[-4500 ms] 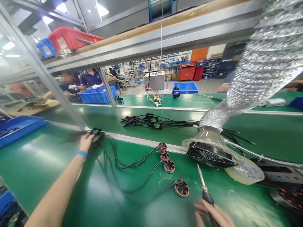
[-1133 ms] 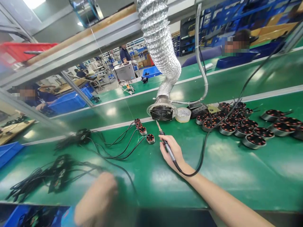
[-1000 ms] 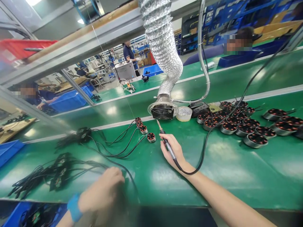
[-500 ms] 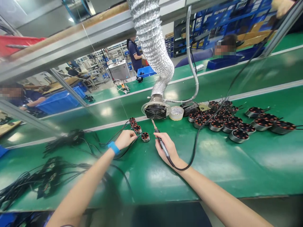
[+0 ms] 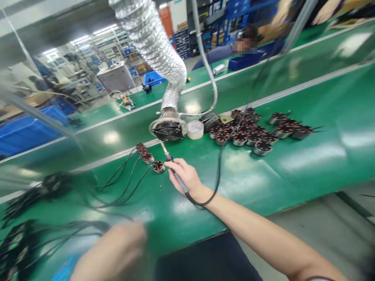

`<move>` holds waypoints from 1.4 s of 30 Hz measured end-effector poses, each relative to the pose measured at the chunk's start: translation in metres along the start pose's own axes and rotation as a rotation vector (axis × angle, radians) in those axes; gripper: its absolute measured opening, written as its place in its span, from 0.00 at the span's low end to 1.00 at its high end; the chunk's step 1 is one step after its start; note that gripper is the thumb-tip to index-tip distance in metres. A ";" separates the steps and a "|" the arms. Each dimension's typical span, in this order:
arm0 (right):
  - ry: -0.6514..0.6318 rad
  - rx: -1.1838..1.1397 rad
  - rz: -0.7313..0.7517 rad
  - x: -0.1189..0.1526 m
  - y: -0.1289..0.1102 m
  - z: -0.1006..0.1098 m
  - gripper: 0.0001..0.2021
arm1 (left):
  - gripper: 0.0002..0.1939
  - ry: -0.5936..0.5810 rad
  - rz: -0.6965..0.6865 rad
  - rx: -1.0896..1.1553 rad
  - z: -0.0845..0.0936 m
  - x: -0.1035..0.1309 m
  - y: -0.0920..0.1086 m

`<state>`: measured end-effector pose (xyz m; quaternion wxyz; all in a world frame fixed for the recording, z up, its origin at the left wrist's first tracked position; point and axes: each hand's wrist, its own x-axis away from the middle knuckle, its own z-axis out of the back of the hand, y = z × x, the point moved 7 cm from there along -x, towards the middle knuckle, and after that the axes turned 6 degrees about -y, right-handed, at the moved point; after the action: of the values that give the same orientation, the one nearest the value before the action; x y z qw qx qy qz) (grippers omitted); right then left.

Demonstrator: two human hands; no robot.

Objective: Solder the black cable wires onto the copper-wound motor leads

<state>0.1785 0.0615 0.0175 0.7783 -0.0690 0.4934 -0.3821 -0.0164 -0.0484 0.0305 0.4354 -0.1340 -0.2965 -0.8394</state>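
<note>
My right hand [image 5: 184, 177] is closed round a soldering iron [image 5: 179, 180], its tip pointing up toward the black fan grille [image 5: 168, 132] of the fume duct. Just left of the iron sits a small round motor stator [image 5: 159, 167] with copper windings and a black cable [image 5: 137, 188] running from it. Several more stators [image 5: 147, 157] with cables stand in a row behind it. Low in the view, my left hand [image 5: 123, 242] is smeared by motion near the front of the bench, close to black cables [image 5: 73, 230]; its fingers cannot be made out.
A silver flexible duct [image 5: 164, 58] hangs over the green bench [image 5: 187, 210]. A white round tub [image 5: 195, 129] stands beside the fan. Many stators [image 5: 240, 138] are grouped to the right. Cable bundles [image 5: 55, 183] lie at left. Across the bench, a person [image 5: 246, 41] leans by a blue bin.
My left hand has left the stator's cable and moved down toward the front edge. The view has turned, shifting the bench leftward. My right hand still holds the soldering iron.
</note>
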 end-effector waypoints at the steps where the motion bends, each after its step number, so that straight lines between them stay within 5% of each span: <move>1: -0.003 0.056 0.001 -0.002 -0.003 0.005 0.14 | 0.10 0.013 0.027 -0.058 -0.010 -0.002 -0.011; 6: -0.031 0.256 -0.012 -0.016 -0.026 0.040 0.15 | 0.07 0.054 -0.011 -0.179 -0.033 -0.020 -0.045; 11: -0.103 0.535 -0.018 -0.022 -0.029 0.077 0.16 | 0.12 0.307 -0.023 -0.102 0.000 -0.049 -0.041; 14: -0.185 0.717 -0.073 -0.020 -0.007 0.089 0.16 | 0.12 0.391 -0.001 -0.100 0.012 -0.064 -0.042; 21: -0.277 0.841 -0.352 -0.013 0.084 0.102 0.22 | 0.13 0.411 0.030 -0.158 0.005 -0.081 -0.039; 28: -0.292 0.887 -0.335 -0.005 0.129 0.100 0.21 | 0.17 0.397 0.072 -0.080 0.019 -0.082 -0.028; 35: -0.275 0.731 -0.279 0.007 0.113 0.091 0.21 | 0.16 0.659 0.324 -0.169 0.056 -0.089 -0.041; 42: -0.335 0.349 -0.105 0.018 0.055 0.050 0.18 | 0.19 0.551 0.312 -0.383 0.064 -0.140 -0.024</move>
<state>0.2521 0.0748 0.0030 0.8285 -0.0212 0.2797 -0.4847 0.0443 0.0931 0.0041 0.5888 -0.0257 0.0184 -0.8076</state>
